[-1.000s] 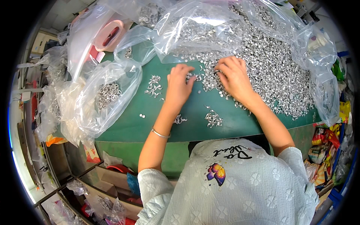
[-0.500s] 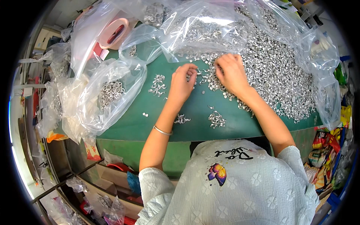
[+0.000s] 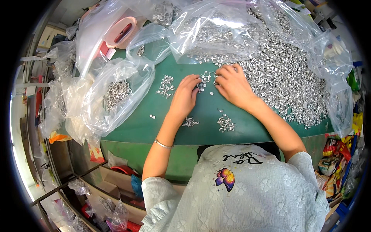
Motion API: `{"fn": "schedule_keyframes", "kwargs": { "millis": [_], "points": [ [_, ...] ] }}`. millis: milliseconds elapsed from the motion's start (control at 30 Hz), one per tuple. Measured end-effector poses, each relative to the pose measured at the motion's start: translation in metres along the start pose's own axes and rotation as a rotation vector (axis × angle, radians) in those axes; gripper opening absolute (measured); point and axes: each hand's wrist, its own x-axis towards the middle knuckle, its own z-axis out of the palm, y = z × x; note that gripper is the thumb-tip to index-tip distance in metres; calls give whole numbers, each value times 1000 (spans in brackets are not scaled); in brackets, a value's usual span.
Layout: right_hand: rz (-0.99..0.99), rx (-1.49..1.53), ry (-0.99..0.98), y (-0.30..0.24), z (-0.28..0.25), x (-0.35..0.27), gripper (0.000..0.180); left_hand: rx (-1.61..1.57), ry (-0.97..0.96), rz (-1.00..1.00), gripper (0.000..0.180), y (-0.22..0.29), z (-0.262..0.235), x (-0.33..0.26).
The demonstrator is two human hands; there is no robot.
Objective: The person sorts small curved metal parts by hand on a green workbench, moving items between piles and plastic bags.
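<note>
A large heap of small, curved, silvery metal pieces (image 3: 288,77) covers the right side of the green tabletop (image 3: 150,133). My right hand (image 3: 235,87) lies palm down at the heap's left edge, fingers bent and somewhat apart, holding nothing I can see. Opposite it, my left hand (image 3: 185,94) curls its thumb and fingers around a few metal pieces (image 3: 201,85); its fingertips are partly hidden. More loose pieces (image 3: 206,75) lie between both hands. Smaller piles sit apart: one left of my left hand (image 3: 166,86), one below it (image 3: 190,122), and another nearer me (image 3: 226,123).
On the left, a clear plastic bag (image 3: 135,87) holds metal rings (image 3: 117,94). Behind it stands a pink tub (image 3: 131,29) with a dark red object inside. Clear plastic sheeting (image 3: 216,34) drapes over the heap's far side. Open compartments with bagged parts (image 3: 110,205) are at lower left.
My right hand has shifted slightly left and down, away from the heap toward the loose pieces. The left hand has lowered a little, and more pieces now show between the hands.
</note>
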Motion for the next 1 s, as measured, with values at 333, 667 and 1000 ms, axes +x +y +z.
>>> {"fn": "schedule_keyframes", "kwargs": {
  "millis": [333, 667, 1000],
  "points": [
    [42, 14, 40, -6, 8, 12, 16, 301, 47, 89, 26, 9, 3, 8],
    [98, 19, -83, -2, 4, 3, 27, 94, 117, 24, 12, 6, 3, 17],
    [95, 247, -22, -7, -16, -10, 26, -885, -128, -632, 17, 24, -12, 11]
  ]
}}
